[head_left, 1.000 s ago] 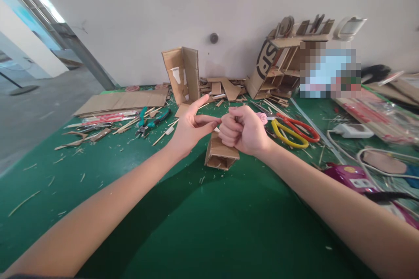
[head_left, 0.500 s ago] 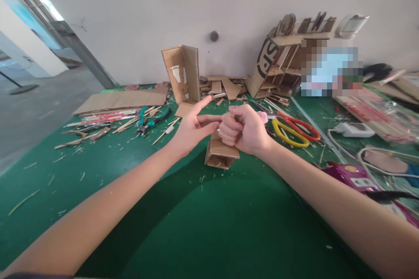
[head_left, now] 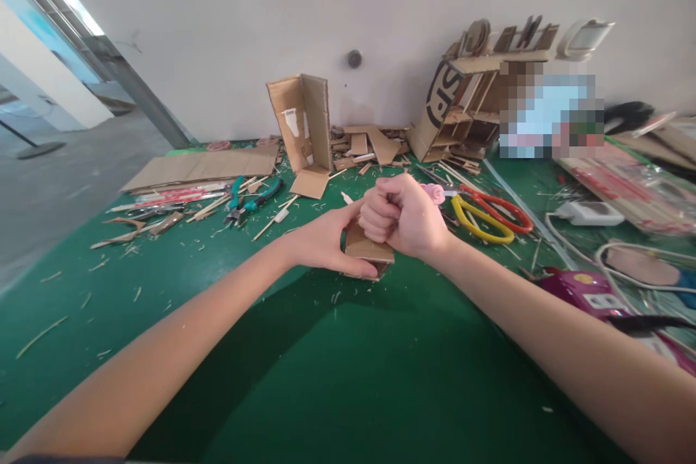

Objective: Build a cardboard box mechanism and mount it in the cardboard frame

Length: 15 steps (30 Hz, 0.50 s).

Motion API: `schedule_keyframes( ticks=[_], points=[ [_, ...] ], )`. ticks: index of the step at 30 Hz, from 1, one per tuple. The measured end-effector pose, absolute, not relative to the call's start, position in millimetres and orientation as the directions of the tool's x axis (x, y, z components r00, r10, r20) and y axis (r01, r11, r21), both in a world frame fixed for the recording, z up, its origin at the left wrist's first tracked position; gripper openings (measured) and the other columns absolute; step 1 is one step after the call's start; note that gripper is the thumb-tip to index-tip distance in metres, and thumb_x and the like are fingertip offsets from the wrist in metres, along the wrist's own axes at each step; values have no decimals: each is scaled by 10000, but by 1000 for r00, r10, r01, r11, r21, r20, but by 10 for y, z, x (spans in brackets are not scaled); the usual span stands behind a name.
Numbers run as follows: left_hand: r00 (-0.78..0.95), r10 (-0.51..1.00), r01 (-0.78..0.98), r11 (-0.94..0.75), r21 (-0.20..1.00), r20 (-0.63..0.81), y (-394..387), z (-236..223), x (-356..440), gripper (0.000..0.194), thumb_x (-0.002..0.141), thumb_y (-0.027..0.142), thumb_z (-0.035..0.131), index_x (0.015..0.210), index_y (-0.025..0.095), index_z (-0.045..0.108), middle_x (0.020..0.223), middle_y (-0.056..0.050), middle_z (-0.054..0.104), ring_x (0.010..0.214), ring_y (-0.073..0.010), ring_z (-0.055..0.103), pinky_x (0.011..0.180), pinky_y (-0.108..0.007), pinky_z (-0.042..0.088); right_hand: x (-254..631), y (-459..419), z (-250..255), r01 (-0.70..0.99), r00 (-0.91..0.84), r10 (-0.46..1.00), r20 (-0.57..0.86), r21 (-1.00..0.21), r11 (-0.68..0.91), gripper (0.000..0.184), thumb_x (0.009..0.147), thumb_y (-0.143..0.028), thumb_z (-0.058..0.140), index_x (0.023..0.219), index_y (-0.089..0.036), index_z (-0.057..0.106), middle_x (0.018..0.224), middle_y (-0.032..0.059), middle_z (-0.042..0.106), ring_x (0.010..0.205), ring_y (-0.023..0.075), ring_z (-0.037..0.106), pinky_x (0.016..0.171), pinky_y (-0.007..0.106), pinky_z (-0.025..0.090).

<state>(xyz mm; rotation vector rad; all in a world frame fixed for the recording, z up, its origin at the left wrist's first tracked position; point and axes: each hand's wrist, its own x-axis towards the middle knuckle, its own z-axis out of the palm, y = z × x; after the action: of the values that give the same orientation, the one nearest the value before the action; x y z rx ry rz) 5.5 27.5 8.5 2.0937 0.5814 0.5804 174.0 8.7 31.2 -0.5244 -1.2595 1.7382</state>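
A small cardboard box point(head_left: 370, 250) lies on the green table in front of me, its open end facing me. My left hand point(head_left: 323, 243) grips its left side, the thumb along the near lower edge; the other fingers are partly hidden behind it. My right hand point(head_left: 401, 221) is closed into a fist over the top of the box, touching or just above it. Whatever the fist may hold is hidden. A small white tip point(head_left: 346, 198) shows just beyond my left hand.
A folded cardboard piece point(head_left: 315, 119) stands behind my hands, near a cardboard shelf point(head_left: 443, 105). Cutting pliers point(head_left: 250, 201) lie left. To the right are scissors point(head_left: 483, 214) with red and yellow handles, a white plug-like block point(head_left: 590, 214), cables and a purple device point(head_left: 579, 293).
My left hand has come down and toward me, from beside the right fist onto the box, and taken hold of its side. My right fist has hardly moved.
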Motion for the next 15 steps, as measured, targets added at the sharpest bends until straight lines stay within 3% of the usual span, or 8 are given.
schedule_keyframes(
  ticks=[3, 9, 15],
  points=[
    [768, 605, 184, -522, 833, 210, 258, 49, 74, 779, 664, 326, 834, 1356, 214, 494, 1108, -105, 705, 945, -291, 690, 756, -395, 558, 1734, 91, 306, -403, -526, 830, 185, -914, -51, 423, 834, -323, 422, 460, -230, 246, 432, -67, 178, 403, 80, 142, 406, 263, 133],
    [704, 633, 173, -593, 786, 322, 263, 29, 108, 739, 669, 327, 836, 1329, 211, 525, 1192, -115, 678, 1061, -317, 657, 895, -439, 522, 1768, 155, 304, -359, -517, 822, 241, -932, 47, 409, 844, -307, 421, 474, -237, 261, 439, -62, 201, 416, 84, 167, 420, 269, 166],
    [736, 633, 160, -508, 846, 241, 333, -21, 78, 686, 719, 304, 799, 1323, 216, 487, 1193, -110, 667, 1040, -289, 666, 855, -403, 546, 1761, 181, 277, -389, -394, 887, 242, -918, 78, 383, 807, -276, 432, 459, -227, 280, 438, -54, 224, 414, 85, 205, 422, 263, 178]
  ],
)
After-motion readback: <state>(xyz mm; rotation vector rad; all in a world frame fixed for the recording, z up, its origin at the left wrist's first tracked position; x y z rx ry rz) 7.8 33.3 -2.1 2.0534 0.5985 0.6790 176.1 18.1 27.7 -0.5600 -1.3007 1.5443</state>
